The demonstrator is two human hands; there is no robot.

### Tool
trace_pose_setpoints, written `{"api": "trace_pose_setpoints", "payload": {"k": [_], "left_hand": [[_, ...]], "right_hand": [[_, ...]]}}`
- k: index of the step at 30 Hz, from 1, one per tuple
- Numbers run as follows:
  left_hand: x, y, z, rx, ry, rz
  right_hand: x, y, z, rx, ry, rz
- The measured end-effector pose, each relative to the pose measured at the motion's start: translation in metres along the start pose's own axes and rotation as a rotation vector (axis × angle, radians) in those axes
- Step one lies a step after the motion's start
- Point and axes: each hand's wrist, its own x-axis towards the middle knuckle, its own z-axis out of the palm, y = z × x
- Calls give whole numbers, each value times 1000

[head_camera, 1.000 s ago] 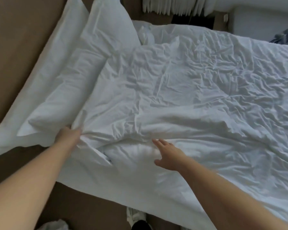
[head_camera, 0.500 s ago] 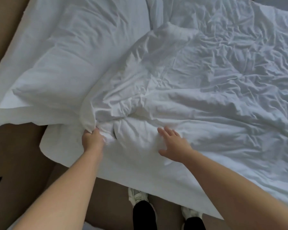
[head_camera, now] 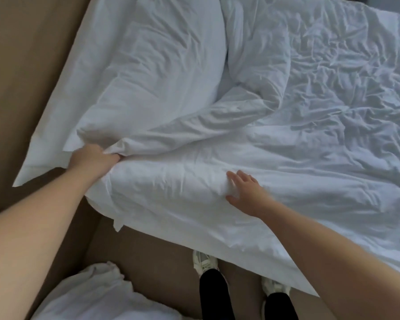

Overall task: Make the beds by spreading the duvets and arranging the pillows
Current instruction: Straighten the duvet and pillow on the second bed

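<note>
A crumpled white duvet [head_camera: 310, 139] covers the bed and hangs over its near edge. My left hand [head_camera: 90, 158] grips the duvet's near top corner, just below a large white pillow [head_camera: 143, 72] that lies at the head of the bed on the left. My right hand [head_camera: 245, 192] lies flat with spread fingers on the duvet's near edge, to the right of the left hand. A second pillow [head_camera: 256, 40] shows partly, tucked under the duvet beyond the first.
A brown headboard panel [head_camera: 23, 65] runs along the left. My feet in white shoes [head_camera: 203, 262] stand on brown floor close to the bed's side. White bedding of another bed [head_camera: 97, 296] shows at the bottom left.
My left hand has pulled the duvet corner left and up toward the pillow, flattening the bunched fold. My right hand stays flat on the duvet's edge. The view has tilted down.
</note>
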Motion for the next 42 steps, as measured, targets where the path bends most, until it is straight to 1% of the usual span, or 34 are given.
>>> {"api": "trace_pose_setpoints", "payload": {"k": [2, 6, 7, 9, 11, 13, 15, 16, 18, 20, 21, 22, 24, 25, 26, 27, 29, 31, 34, 36, 38, 39, 41, 42], "left_hand": [[-7, -14, 26, -178, 20, -6], [-15, -40, 77, -505, -89, 23], [-15, -46, 86, -582, -81, 13], [-16, -62, 100, -684, -71, -62], [-20, -77, 113, -628, -133, -100], [-19, -92, 128, -441, -177, -41], [-14, -98, 140, -309, -125, 19], [-12, -95, 142, -313, -87, -3], [-7, -87, 142, -414, -36, -46], [-7, -84, 138, -457, -29, -42], [-10, -87, 131, -431, -52, -32], [-14, -92, 122, -388, -110, -30], [-25, -104, 98, -291, -298, -90], [-29, -108, 87, -245, -354, -131], [-34, -109, 80, -180, -352, -155], [-35, -110, 76, -92, -290, -164], [-42, -104, 84, 55, -73, -159], [-56, -92, 112, 67, 84, -114], [-92, -72, 177, 115, 206, -15], [-123, -56, 226, 107, 275, 93], [-156, -37, 270, 63, 264, 208], [-171, -27, 291, 33, 212, 275], [-194, -10, 329, 11, 129, 483], [-201, -2, 349, 42, 115, 600]], "right_hand": [[2, -5, 13, -9, -25, 6], [-3, -13, 45, -54, -116, -17], [-5, -15, 50, -70, -132, -15], [-6, -16, 55, -85, -134, 0], [-4, -14, 59, -82, -115, 22], [-1, -12, 64, -84, -101, 44], [2, -8, 70, -93, -89, 49], [4, -6, 74, -101, -80, 44], [5, -1, 81, -127, -53, 37], [-2, 2, 87, -153, -42, 45], [-7, 3, 90, -158, -32, 48], [-13, 4, 91, -159, -19, 46], [-29, 6, 89, -157, -4, 19], [-39, 7, 88, -159, -1, -1], [-49, 11, 86, -166, 5, -27], [-56, 14, 86, -172, 10, -48], [-69, 28, 86, -195, 5, -67], [-77, 50, 92, -229, -30, -60], [-91, 86, 113, -245, -96, -15], [-108, 110, 132, -257, -112, 16], [-125, 132, 150, -285, -85, 29], [-133, 142, 159, -310, -67, 34], [-144, 159, 178, -383, -39, 45], [-146, 167, 187, -430, -36, 58]]}}
